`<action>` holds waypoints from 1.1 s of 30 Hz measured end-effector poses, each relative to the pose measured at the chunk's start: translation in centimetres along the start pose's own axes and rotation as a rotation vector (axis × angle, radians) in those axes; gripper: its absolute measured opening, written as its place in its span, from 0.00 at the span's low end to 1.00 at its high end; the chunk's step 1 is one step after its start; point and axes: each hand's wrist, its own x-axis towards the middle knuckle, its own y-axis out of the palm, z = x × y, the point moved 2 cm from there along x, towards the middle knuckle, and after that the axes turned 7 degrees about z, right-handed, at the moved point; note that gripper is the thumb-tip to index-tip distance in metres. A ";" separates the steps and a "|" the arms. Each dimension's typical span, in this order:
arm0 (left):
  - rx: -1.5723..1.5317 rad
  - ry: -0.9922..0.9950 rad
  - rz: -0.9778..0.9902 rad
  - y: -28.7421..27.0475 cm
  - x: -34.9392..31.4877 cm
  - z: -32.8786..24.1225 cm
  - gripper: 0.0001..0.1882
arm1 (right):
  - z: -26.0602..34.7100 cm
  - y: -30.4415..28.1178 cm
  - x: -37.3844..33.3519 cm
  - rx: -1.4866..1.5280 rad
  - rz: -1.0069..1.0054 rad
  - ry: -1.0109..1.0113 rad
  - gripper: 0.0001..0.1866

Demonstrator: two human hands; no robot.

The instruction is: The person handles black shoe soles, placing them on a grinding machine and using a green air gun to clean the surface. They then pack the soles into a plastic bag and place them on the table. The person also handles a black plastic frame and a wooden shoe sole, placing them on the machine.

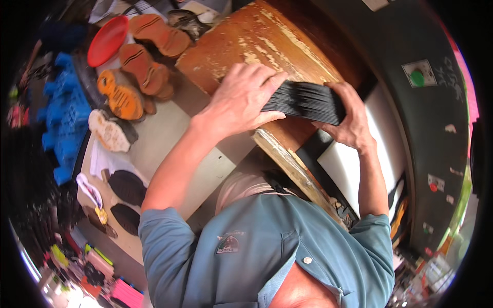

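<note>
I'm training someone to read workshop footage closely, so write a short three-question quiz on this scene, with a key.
1. Multiple choice: what do the left hand and right hand hold between them?
a) a blue plastic crate
b) a stack of thin black pieces
c) a white shoe sole

2. True or false: the worn brown wooden surface lies to the right of the red dish in the picture.

3. Fill in the blank: the topmost round button on the dark panel at the right is coloured ____.

Key: 1. b; 2. true; 3. green.
</note>
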 end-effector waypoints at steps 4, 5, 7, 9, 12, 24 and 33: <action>0.079 -0.031 0.023 1.0 0.2 -0.2 0.41 | -0.7 1.1 0.9 -0.033 -0.096 -0.141 0.46; 0.073 -0.065 0.059 1.4 1.0 -0.1 0.46 | -1.1 0.7 1.2 -0.038 -0.073 -0.125 0.47; 0.150 -0.046 -0.079 1.9 1.8 -1.7 0.53 | -1.6 1.0 1.4 0.022 -0.016 -0.112 0.47; 0.038 -0.010 -0.049 2.9 3.9 -3.6 0.58 | -2.6 1.2 1.5 0.008 -0.010 -0.103 0.50; 0.104 -0.172 -0.003 3.7 5.5 -4.6 0.54 | -5.1 1.0 0.6 0.032 -0.052 -0.172 0.56; 0.109 -0.048 -0.139 2.9 6.2 -4.5 0.60 | -10.0 4.7 -1.8 1.067 -0.260 0.101 0.49; 0.001 -0.098 -0.092 3.2 7.0 -4.2 0.49 | -9.1 4.5 -1.4 0.680 -0.230 0.182 0.46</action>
